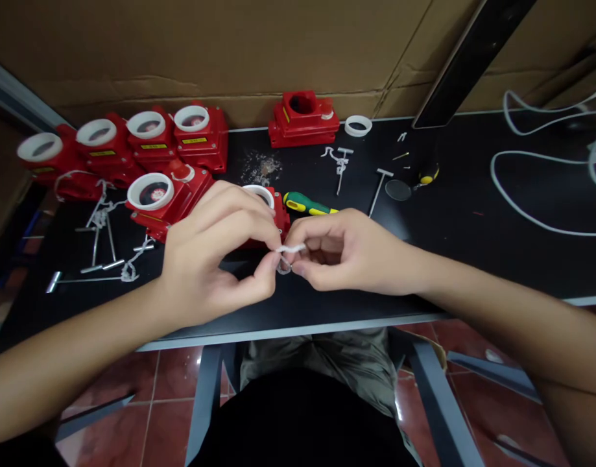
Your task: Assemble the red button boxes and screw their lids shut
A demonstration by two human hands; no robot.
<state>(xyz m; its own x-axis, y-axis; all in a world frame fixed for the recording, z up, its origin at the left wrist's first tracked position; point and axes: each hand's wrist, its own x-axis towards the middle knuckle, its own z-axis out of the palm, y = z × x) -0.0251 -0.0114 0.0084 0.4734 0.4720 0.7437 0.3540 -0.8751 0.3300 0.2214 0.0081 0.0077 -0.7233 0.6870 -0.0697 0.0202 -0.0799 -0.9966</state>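
Note:
Between the fingertips of both hands, over the table's front part, is a short white cord (290,248) with a small loop below it. My left hand (224,253) pinches its left end with thumb and fingers. My right hand (334,250) pinches at the right side, fingers curled. Behind the hands, partly hidden, sits a red housing (281,217) with a white ring. A green and yellow screwdriver (305,203) lies just beyond my right hand. Another red housing with a white ring (150,191) stands beyond my left hand.
Several red housings (195,139) line the back left; one (303,120) stands at back centre beside a white ring (358,126). T-shaped metal rods with white cord (100,217) lie left. A rod (379,191), a yellow-black tape measure (429,174) and a white cable (521,211) are right.

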